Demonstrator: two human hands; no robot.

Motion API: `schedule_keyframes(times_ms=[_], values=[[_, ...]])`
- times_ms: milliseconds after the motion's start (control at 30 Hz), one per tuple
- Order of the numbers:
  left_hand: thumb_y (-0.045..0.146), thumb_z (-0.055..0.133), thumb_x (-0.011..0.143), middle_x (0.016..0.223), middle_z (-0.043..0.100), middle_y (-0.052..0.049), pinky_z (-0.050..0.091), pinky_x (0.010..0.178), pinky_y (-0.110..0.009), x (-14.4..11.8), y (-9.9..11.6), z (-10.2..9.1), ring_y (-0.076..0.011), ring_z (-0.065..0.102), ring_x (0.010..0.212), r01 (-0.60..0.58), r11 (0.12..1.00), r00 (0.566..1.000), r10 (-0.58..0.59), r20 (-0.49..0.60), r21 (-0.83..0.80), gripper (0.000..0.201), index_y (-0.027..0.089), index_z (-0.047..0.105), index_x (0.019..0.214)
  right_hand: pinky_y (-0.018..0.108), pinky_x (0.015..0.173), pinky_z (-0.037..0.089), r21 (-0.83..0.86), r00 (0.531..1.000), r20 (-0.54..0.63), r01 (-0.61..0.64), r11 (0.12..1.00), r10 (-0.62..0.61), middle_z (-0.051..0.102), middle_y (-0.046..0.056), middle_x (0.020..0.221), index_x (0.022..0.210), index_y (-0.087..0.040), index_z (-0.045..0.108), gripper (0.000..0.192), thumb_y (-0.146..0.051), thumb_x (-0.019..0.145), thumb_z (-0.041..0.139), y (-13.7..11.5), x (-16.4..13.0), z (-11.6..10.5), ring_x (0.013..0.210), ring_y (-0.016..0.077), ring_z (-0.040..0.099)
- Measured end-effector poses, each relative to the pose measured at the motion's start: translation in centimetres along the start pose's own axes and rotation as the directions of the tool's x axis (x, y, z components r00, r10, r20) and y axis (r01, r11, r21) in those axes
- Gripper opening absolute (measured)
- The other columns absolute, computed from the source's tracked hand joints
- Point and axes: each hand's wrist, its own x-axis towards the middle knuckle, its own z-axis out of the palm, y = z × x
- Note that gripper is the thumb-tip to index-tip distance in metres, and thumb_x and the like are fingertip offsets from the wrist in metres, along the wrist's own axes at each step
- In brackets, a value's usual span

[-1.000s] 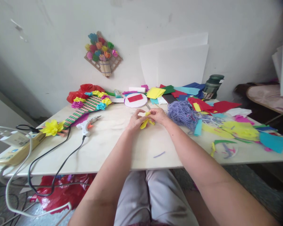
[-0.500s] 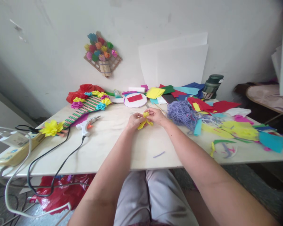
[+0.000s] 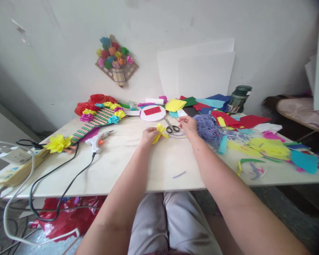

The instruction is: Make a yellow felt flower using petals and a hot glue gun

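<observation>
The left hand (image 3: 149,135) pinches a yellow paper piece (image 3: 160,134) between its fingertips; the piece, gathered at the middle and fanned out like a bow, sits over the bare centre of the pale table (image 3: 127,159), between the two hands and nearer the left; the right hand (image 3: 188,125) is apart from it, fingers drawn together just beside the black-handled scissors (image 3: 172,129) and in front of a heap of purple yarn (image 3: 209,129); I cannot tell whether those fingers grip a strand; loose purple strands (image 3: 177,136) lie on the tabletop between the hands, and a short purple snippet (image 3: 179,174) lies nearer the front edge; beyond the hands is a white oval (image 3: 161,116) with a red rectangle (image 3: 152,111) on it, and to its right a stack of yellow sheets (image 3: 175,105); on the left, a white glue gun (image 3: 95,141) rests near a green striped panel (image 3: 95,124) trimmed with paper flowers (image 3: 113,119); a dark bottle (image 3: 239,100) stands at the back right.
</observation>
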Motion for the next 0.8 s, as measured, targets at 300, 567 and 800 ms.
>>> schedule_keyframes(times_ms=[300, 567, 800], values=[[0.019, 0.06, 0.061, 0.051, 0.061, -0.004, 0.044, 0.05, -0.022, 0.9, -0.9, -0.4, -0.013, 0.057, 0.048, -0.038, 0.999, 0.999, 0.037, 0.027, 0.022, 0.013, 0.011, 0.059, 0.072, 0.033, 0.091, 0.044, -0.692, 0.993, 0.043, 0.107, 0.714, -0.107, 0.069, 0.009, 0.104, 0.101, -0.014, 0.07, 0.035, -0.011, 0.077, 0.044, 1.6, 0.9, -2.5, 0.099, 0.0213, 0.061], [0.017, 0.06, 0.063, 0.049, 0.06, -0.003, 0.044, 0.051, -0.022, 0.8, -0.9, -0.2, -0.0122, 0.056, 0.047, 0.016, 0.998, 1.0, -0.017, 0.007, 0.064, 0.012, 0.012, 0.059, 0.073, 0.032, 0.088, 0.042, -0.879, 0.967, 0.237, 0.173, 0.444, 0.094, 0.063, 0.009, 0.116, 0.114, -0.023, 0.065, 0.042, -0.013, 0.076, 0.05, 0.4, 0.0, -1.9, 0.11, 0.0249, 0.053], [0.017, 0.059, 0.064, 0.05, 0.06, -0.003, 0.043, 0.049, -0.022, 0.7, -0.8, -0.3, -0.0118, 0.055, 0.046, 0.002, 0.999, 1.0, -0.003, 0.017, 0.051, 0.009, 0.012, 0.058, 0.071, 0.031, 0.085, 0.043, -0.913, 0.988, 0.143, 0.109, 0.394, 0.059, 0.064, 0.015, 0.108, 0.105, -0.014, 0.068, 0.036, -0.027, 0.087, 0.04, -0.2, -0.4, -1.7, 0.107, 0.0251, 0.056]])
